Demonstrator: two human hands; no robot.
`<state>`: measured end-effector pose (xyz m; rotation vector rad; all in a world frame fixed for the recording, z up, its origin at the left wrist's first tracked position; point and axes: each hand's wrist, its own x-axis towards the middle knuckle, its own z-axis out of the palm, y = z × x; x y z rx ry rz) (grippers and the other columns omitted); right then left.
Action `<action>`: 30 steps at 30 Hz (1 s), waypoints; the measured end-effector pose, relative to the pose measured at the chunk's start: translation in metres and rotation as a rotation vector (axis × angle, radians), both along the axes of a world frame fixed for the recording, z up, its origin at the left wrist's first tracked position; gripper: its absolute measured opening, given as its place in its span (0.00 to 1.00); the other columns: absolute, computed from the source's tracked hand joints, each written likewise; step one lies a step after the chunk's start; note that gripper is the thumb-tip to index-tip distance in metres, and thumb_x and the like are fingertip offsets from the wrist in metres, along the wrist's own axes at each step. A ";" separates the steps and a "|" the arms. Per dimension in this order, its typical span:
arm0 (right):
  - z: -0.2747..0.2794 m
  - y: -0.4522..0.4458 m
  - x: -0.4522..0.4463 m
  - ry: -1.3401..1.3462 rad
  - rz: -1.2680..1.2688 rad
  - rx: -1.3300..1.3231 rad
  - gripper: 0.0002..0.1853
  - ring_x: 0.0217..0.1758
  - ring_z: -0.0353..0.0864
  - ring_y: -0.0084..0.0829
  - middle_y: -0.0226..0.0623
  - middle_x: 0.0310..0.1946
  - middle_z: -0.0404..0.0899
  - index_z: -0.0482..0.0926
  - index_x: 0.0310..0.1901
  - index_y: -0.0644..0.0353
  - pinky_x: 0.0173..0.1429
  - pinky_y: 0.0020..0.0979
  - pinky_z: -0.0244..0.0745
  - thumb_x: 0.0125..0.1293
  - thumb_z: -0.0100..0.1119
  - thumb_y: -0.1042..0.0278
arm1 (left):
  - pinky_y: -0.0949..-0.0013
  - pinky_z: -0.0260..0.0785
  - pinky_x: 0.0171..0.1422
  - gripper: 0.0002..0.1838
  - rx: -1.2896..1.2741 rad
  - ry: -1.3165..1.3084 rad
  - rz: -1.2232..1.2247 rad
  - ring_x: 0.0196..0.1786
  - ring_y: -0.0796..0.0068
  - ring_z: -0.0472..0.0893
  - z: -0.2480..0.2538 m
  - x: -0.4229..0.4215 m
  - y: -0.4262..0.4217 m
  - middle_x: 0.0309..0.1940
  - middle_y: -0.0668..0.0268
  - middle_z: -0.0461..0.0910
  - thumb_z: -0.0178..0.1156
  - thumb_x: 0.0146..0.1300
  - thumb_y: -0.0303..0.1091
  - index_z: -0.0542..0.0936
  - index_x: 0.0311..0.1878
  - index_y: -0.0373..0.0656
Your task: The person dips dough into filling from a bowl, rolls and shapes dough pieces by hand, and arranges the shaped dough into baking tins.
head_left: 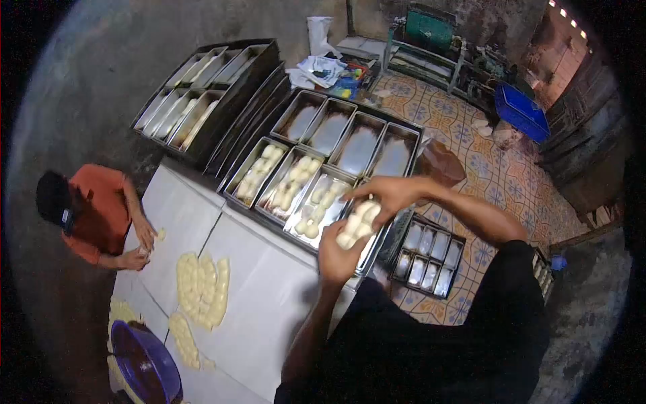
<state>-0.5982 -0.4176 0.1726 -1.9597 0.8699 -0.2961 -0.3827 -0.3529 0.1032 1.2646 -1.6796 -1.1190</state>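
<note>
My left hand [338, 257] and my right hand [389, 194] close from two sides around a cluster of pale dough balls [358, 225] at the near right loaf pan. Whether the dough touches the pan's bottom is hard to tell. Beside it, a loaf pan [311, 232] holds dough balls in uneven rows. Further left, two pans hold more dough balls [295, 182] [261, 172]. Behind these, in the same tray, the far-row loaf pans [356, 149] show bare greased bottoms.
A co-worker in an orange shirt [101, 202] handles dough at the white table [252, 283]. Dough strips [202, 286] and a purple basin [145, 360] are on it. Stacked pans [202, 87] stand behind; another pan set [429, 256] sits on the tiled floor.
</note>
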 end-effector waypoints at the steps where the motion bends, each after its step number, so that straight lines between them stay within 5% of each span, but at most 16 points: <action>1: -0.019 -0.023 -0.034 -0.009 0.016 -0.045 0.45 0.49 0.79 0.30 0.39 0.45 0.81 0.68 0.66 0.56 0.56 0.31 0.73 0.41 0.76 0.69 | 0.67 0.72 0.51 0.27 -0.100 -0.022 0.004 0.45 0.68 0.80 0.000 -0.032 -0.017 0.43 0.55 0.80 0.74 0.47 0.33 0.76 0.50 0.33; 2: -0.011 -0.041 -0.061 0.073 0.002 -0.046 0.45 0.49 0.79 0.31 0.39 0.45 0.81 0.68 0.66 0.55 0.56 0.31 0.73 0.42 0.76 0.70 | 0.65 0.71 0.53 0.27 0.047 -0.003 0.011 0.46 0.65 0.79 -0.002 -0.066 -0.038 0.42 0.54 0.79 0.74 0.46 0.34 0.77 0.49 0.33; 6: -0.019 -0.105 -0.129 0.238 0.031 -0.051 0.44 0.49 0.79 0.35 0.42 0.46 0.81 0.68 0.66 0.56 0.56 0.33 0.73 0.41 0.74 0.71 | 0.55 0.69 0.51 0.28 -0.160 -0.240 0.104 0.47 0.47 0.76 -0.016 -0.159 -0.086 0.42 0.47 0.75 0.72 0.45 0.33 0.77 0.51 0.33; 13: -0.054 -0.132 -0.159 0.198 0.160 -0.264 0.44 0.40 0.80 0.50 0.53 0.37 0.80 0.61 0.69 0.57 0.44 0.43 0.73 0.45 0.67 0.71 | 0.49 0.71 0.49 0.38 -0.188 -0.648 -0.029 0.47 0.44 0.76 -0.023 -0.198 -0.096 0.43 0.46 0.73 0.65 0.54 0.39 0.63 0.67 0.37; 18: -0.070 -0.114 -0.171 0.173 -0.025 -0.443 0.45 0.57 0.72 0.52 0.53 0.54 0.74 0.56 0.71 0.58 0.61 0.45 0.68 0.45 0.57 0.80 | 0.51 0.67 0.56 0.32 -0.434 -0.862 0.020 0.56 0.47 0.72 -0.026 -0.190 -0.075 0.59 0.44 0.69 0.59 0.60 0.42 0.64 0.67 0.43; 22: -0.064 -0.105 -0.162 0.326 0.023 -0.425 0.42 0.53 0.74 0.49 0.46 0.48 0.77 0.61 0.67 0.59 0.54 0.45 0.70 0.46 0.62 0.75 | 0.48 0.64 0.59 0.32 -0.510 -0.791 0.019 0.59 0.46 0.69 -0.028 -0.180 -0.066 0.60 0.47 0.67 0.61 0.59 0.44 0.67 0.65 0.42; 25: -0.059 -0.091 -0.151 0.331 -0.151 -0.678 0.40 0.53 0.74 0.46 0.44 0.48 0.77 0.62 0.66 0.58 0.54 0.44 0.68 0.47 0.61 0.75 | 0.43 0.58 0.66 0.34 -0.447 -0.572 -0.076 0.64 0.41 0.64 -0.020 -0.157 -0.056 0.66 0.48 0.63 0.61 0.59 0.45 0.65 0.66 0.41; 27: -0.033 -0.072 -0.132 0.220 -0.261 -0.744 0.35 0.56 0.73 0.45 0.43 0.50 0.76 0.68 0.63 0.58 0.58 0.42 0.68 0.49 0.59 0.76 | 0.44 0.57 0.68 0.33 -0.479 -0.456 -0.104 0.66 0.43 0.64 -0.001 -0.129 -0.041 0.65 0.45 0.64 0.64 0.56 0.40 0.67 0.64 0.38; 30: -0.008 -0.015 -0.067 -0.091 -0.421 -0.494 0.23 0.51 0.78 0.43 0.45 0.47 0.79 0.76 0.55 0.61 0.57 0.38 0.72 0.54 0.56 0.79 | 0.48 0.64 0.63 0.26 -0.367 -0.249 -0.038 0.61 0.45 0.72 -0.001 -0.063 -0.011 0.60 0.46 0.70 0.61 0.56 0.30 0.71 0.60 0.38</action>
